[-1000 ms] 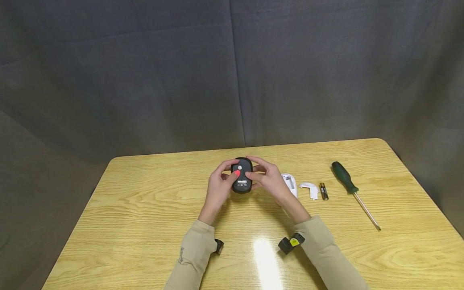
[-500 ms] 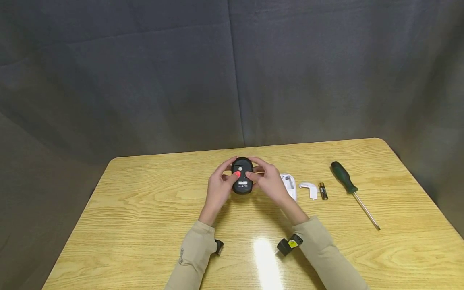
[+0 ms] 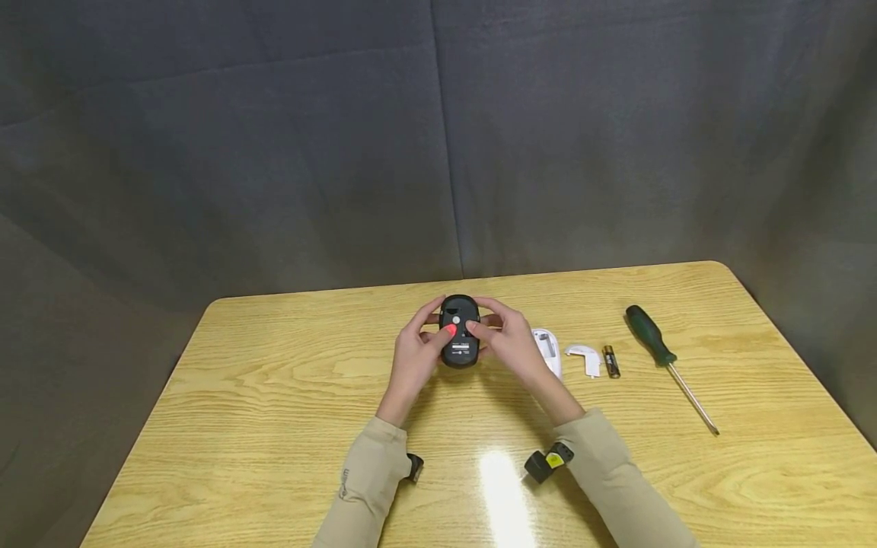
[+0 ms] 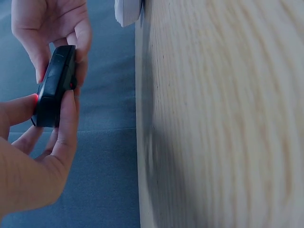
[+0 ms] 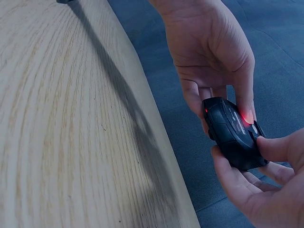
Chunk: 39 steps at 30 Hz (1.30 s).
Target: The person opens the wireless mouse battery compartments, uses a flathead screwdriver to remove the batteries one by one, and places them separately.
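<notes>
Both hands hold a black computer mouse (image 3: 460, 339) above the table, its underside with a printed label facing the head camera. My left hand (image 3: 412, 356) grips its left side, thumb on the underside, where a red light glows at the thumb tip. The right hand (image 3: 515, 347) grips the other side, its thumb also on the underside. In the left wrist view the mouse (image 4: 53, 88) appears edge-on between the fingers. The right wrist view shows the mouse (image 5: 229, 130) with a red glow by the left thumb. Fingers behind it are partly hidden.
Right of the hands on the wooden table (image 3: 260, 411) lie a white mouse (image 3: 550, 352) with an open battery compartment, a white cover (image 3: 586, 359), a battery (image 3: 611, 361) and a green-handled screwdriver (image 3: 661, 355). A dark curtain (image 3: 329, 167) hangs behind.
The mouse has tilted slightly and shifted a little right, showing a dark slot near the top of its underside. My left index finger has slid from its top face to the edge.
</notes>
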{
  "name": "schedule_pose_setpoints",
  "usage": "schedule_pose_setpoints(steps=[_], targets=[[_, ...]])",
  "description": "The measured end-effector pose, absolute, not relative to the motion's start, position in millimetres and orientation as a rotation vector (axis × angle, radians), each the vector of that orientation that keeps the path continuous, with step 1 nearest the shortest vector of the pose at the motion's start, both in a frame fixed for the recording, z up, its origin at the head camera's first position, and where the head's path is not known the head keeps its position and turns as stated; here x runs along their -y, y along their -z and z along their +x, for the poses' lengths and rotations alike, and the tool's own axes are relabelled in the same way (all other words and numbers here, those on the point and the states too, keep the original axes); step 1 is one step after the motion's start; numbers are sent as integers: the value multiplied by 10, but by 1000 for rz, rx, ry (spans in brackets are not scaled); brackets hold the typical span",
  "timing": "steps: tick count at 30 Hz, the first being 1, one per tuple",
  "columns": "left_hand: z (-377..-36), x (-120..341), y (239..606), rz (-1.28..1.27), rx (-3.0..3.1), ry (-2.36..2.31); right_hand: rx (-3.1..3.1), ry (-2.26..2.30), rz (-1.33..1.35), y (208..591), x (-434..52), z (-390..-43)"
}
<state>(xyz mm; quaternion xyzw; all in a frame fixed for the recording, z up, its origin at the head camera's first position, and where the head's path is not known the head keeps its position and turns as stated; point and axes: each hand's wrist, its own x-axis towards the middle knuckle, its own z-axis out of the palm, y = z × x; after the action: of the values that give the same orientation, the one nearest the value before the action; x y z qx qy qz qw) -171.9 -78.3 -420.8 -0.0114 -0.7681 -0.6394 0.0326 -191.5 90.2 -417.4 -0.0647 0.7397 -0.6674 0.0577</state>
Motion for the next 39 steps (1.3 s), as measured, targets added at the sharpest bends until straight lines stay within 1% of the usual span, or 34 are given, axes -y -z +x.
schedule_pose_setpoints(steps=[6,18,22,27,34,39], targets=[[-1726,775,4228,-29,2351,1978,-2210,2085,-148,4180,-905,-1912],[-1724,726,4234,-83,2392,1958,-2220,2285,68,4145,-863,-1910],[-1715,713,4239,-102,2413,1965,-2078,2471,133,4145,-907,-1948],[-1719,709,4242,-93,2390,1983,-1822,2683,150,4153,-998,-1991],[-1722,740,4225,-36,2343,2015,-1714,2679,212,4133,-1066,-1994],[-1728,777,4207,-2,2298,2047,-1721,2625,200,4124,-1074,-1982]])
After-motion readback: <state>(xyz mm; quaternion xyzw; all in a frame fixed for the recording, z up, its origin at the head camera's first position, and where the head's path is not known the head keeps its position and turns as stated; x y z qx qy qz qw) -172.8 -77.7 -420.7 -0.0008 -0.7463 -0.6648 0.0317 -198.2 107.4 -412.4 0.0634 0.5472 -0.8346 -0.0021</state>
